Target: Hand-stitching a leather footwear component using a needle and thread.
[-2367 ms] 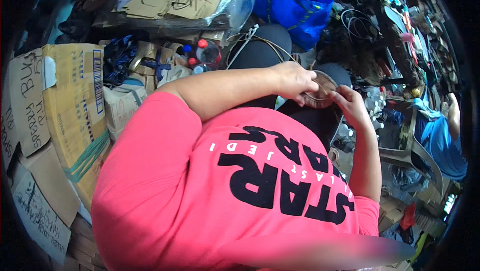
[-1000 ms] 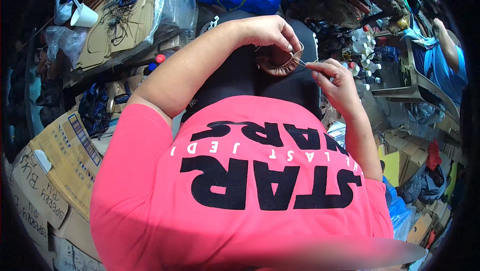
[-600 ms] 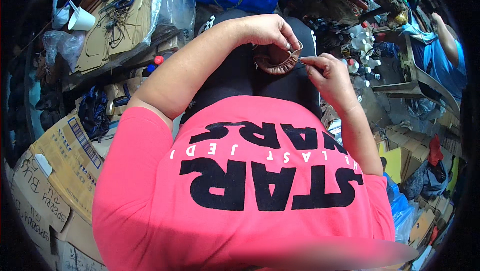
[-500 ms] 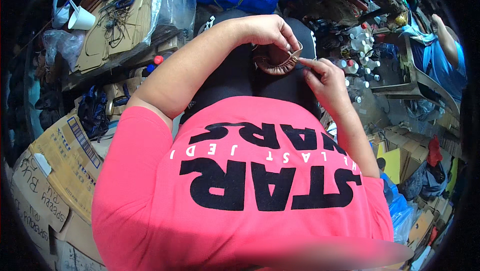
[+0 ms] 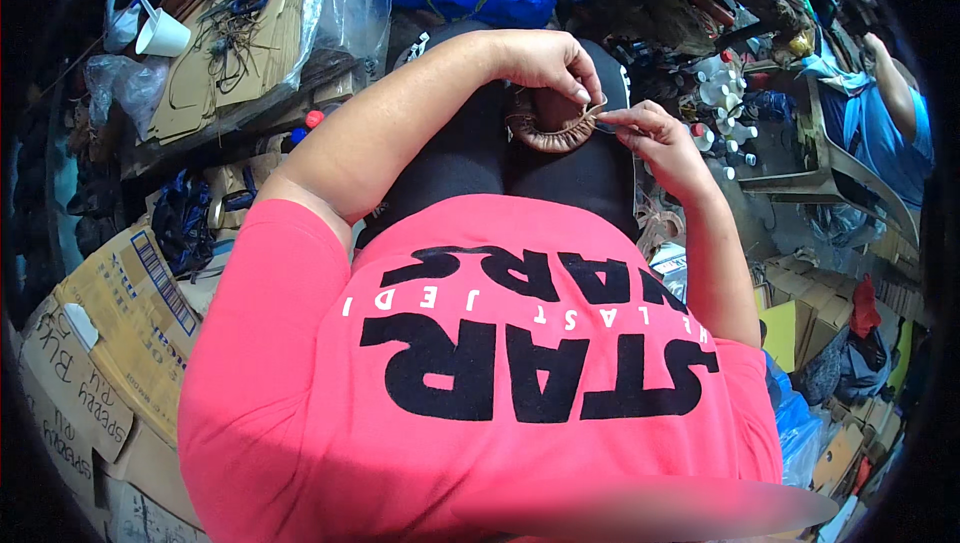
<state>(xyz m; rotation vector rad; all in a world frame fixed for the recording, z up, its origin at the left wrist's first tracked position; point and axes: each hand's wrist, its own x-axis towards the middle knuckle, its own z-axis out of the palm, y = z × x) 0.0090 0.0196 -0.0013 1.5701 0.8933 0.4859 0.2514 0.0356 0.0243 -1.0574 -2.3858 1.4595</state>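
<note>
Shifted slightly since half a second ago: right hand drawn a touch outward, pinching a thin strand at the rim of the brown woven ring. Left hand — thumb and fingers closed over the ring's top edge. Held over black-clad lap. White bottles just right of the grip — paper cup far left.

rough, matt woven fibre on the brown ring; soft pink cloth shirt; dull corrugated cardboard boxes left; glossy clear plastic sheet far.
</note>
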